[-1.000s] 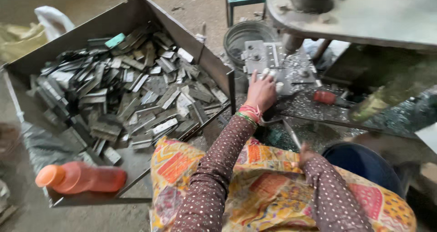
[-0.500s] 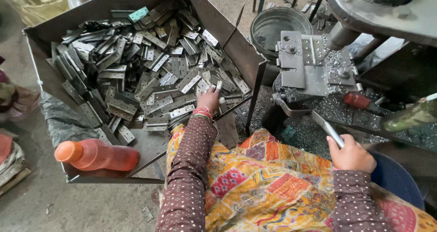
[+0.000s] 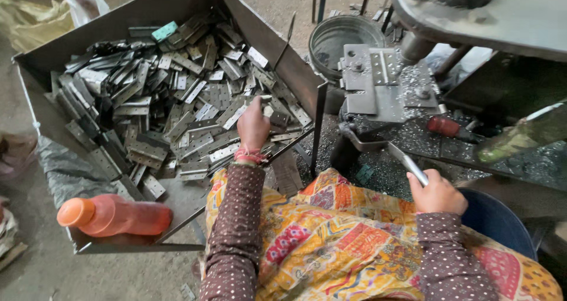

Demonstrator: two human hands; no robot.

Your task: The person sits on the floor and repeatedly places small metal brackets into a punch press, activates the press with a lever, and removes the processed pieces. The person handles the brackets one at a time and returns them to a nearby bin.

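So my left hand (image 3: pixel 253 124) is down in the metal bin (image 3: pixel 177 5), fingers curled onto one of the flat hinge plates (image 3: pixel 267 103) on top of the heap; it looks gripped, though my knuckles hide most of it. The plate pokes out toward 1 o'clock. My right hand (image 3: pixel 436 192) is clenched on the steel lever (image 3: pixel 406 164), well apart at 3 o'clock. The press fixture (image 3: pixel 378 79) sits toward 2 o'clock.
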